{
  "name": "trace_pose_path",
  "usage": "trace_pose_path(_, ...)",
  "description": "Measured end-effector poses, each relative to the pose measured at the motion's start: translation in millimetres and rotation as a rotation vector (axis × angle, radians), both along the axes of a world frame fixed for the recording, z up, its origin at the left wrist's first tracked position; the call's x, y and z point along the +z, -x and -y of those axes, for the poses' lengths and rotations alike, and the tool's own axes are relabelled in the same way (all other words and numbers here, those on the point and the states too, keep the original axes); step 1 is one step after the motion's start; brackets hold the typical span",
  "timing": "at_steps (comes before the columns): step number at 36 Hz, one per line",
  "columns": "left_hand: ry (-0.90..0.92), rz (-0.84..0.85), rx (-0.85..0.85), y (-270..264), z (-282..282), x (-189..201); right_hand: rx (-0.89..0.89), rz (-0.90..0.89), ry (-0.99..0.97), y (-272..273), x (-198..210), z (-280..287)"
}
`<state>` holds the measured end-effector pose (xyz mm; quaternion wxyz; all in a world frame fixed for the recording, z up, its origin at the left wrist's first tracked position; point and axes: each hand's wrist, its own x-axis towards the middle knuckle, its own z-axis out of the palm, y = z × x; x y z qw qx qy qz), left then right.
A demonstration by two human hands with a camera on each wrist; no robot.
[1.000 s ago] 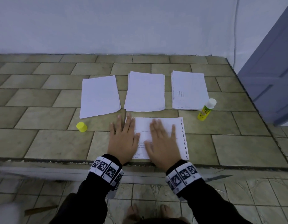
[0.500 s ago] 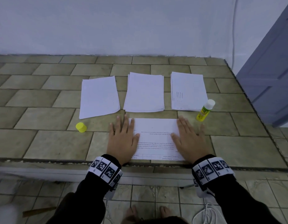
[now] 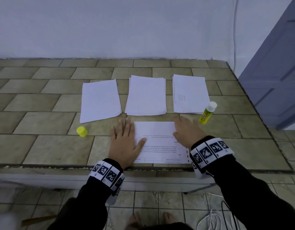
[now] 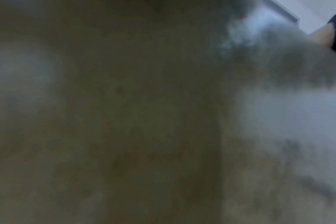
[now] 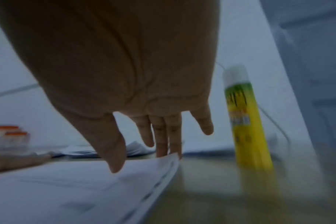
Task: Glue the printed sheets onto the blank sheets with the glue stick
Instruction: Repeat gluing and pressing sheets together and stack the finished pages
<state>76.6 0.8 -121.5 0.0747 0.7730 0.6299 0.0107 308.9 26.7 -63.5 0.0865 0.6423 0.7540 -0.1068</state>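
Note:
A printed sheet [image 3: 157,140] lies face up near the counter's front edge, text upside down to me. My left hand [image 3: 125,138] presses flat on its left edge, fingers straight. Raised over the sheet's far right corner, my right hand [image 3: 186,128] has straight, spread fingers [image 5: 159,136], with fingertips near the paper's edge [image 5: 171,160]. The yellow glue stick [image 3: 207,112] stands uncapped, its white tip up, just right of that hand; it shows too in the right wrist view as a glue stick [image 5: 246,118]. Its yellow cap [image 3: 81,131] sits to the left. The left wrist view is dark and blurred.
Three paper stacks lie in a row behind: left stack [image 3: 100,100], middle stack [image 3: 146,95], right stack [image 3: 190,94] with faint print. The tiled counter [image 3: 44,146] ends at a front edge by my wrists. A blue-grey door [image 3: 276,72] stands at right. Cables [image 3: 214,218] lie on the floor.
My right hand slid from the sheet's middle to its right side, then lifted toward the far right corner near the glue stick. The left hand stayed pressed on the sheet.

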Motion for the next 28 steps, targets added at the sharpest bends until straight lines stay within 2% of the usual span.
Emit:
trace_pose_path(5,0.014,-0.014,-0.010,-0.2,0.8,-0.3,0.068,0.122,-0.085,-3.3,4.8,-11.5)
trace_pose_path(10,-0.001,0.054,-0.005,0.6,2.8,0.2,0.044,-0.022,-0.031,-7.0,14.5,-22.0)
trace_pose_path(15,-0.093,0.199,-0.013,3.0,2.8,-2.4,-0.051,-0.236,-0.006,-17.5,32.6,-37.1)
trace_pose_path(20,-0.193,0.289,-0.019,3.0,4.6,-3.6,-0.154,-0.411,-0.139,-27.3,58.8,-60.5)
trace_pose_path(24,-0.186,0.277,-0.026,3.2,4.2,-2.9,-0.352,-0.663,-0.194,-26.8,66.3,-81.5)
trace_pose_path(28,-0.179,0.263,-0.033,3.0,4.0,-3.3,-0.590,-0.932,-0.058,-14.1,52.5,-101.6)
